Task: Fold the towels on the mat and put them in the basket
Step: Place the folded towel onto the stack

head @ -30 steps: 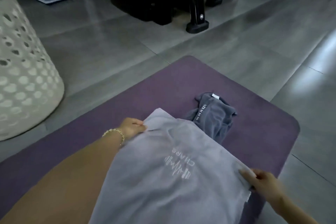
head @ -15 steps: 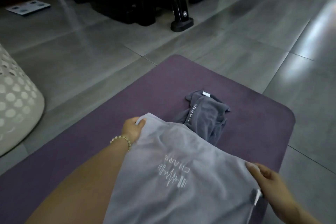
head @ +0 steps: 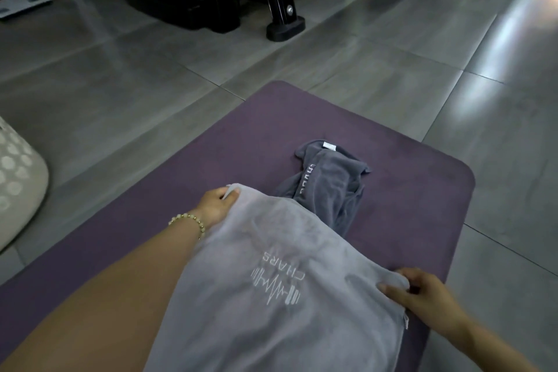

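Right hand [head: 422,293] moved inward; left hand [head: 216,205] steady. Fingers [head: 389,290] of both clamp far corners of the light grey towel [head: 271,311], logo up, mid mat [head: 422,190], overlapping the crumpled dark towel [head: 329,184] near its far edge.

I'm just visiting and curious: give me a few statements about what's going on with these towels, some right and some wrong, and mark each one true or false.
1. The left hand and the right hand each grip a corner of the light grey towel. True.
2. The dark grey towel lies neatly folded. False: it lies crumpled on the mat.
3. The basket stands on the mat. False: it stands on the floor, off the mat's left side.
4. A beaded bracelet is on the left wrist. True.
5. The dark grey towel is already in the basket. False: it is on the mat, partly under the light grey towel.
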